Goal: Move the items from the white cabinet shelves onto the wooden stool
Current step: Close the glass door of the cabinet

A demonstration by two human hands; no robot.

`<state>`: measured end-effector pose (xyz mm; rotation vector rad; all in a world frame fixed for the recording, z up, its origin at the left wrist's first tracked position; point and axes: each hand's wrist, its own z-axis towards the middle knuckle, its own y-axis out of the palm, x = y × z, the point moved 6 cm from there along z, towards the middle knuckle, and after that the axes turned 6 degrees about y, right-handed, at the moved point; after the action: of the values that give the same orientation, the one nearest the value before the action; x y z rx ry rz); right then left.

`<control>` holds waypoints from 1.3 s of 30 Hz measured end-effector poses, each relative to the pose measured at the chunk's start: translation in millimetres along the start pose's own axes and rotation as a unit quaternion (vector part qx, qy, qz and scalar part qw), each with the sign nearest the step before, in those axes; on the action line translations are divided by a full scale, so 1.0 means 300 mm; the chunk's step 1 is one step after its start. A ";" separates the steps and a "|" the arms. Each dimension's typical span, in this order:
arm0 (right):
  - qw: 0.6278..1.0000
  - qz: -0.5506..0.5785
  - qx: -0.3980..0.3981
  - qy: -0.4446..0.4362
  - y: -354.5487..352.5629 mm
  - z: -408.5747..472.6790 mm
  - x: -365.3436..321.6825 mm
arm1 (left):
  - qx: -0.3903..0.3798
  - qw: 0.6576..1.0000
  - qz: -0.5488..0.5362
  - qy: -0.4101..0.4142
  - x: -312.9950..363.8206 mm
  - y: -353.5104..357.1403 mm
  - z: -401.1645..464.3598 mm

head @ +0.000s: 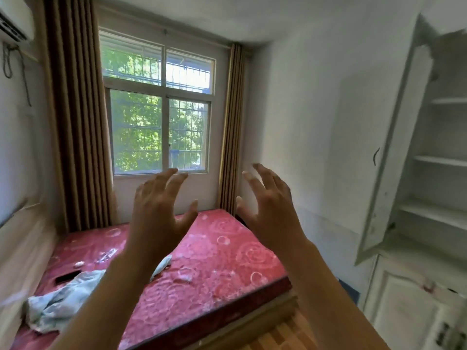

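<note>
Both hands are up in the air, fingers spread wide, holding nothing: left hand [158, 210], right hand [269, 208]. The white cabinet [434, 157] stands off to the right, door open, well apart from the fingers. A red bed [214, 261] lies below the hands.

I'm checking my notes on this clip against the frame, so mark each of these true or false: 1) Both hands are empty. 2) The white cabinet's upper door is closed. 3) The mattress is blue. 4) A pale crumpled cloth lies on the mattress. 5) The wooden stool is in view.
1) True: the left hand and right hand are raised with fingers spread, holding nothing.
2) False: the white cabinet has its upper door swung open, showing shelves.
3) False: the mattress is red with a rose pattern.
4) True: the pale cloth lies near its left front corner.
5) False: no stool appears in this view.
</note>
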<state>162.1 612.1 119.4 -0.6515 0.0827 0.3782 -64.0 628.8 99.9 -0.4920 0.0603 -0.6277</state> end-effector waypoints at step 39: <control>0.924 -0.305 0.028 0.229 -0.223 0.199 1.140 | -0.052 0.921 -0.342 0.182 0.619 1.296 0.705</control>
<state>502.0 707.9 139.6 -0.6641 0.3255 -0.3853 342.6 882.9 125.4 -0.4917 0.2839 -1.4076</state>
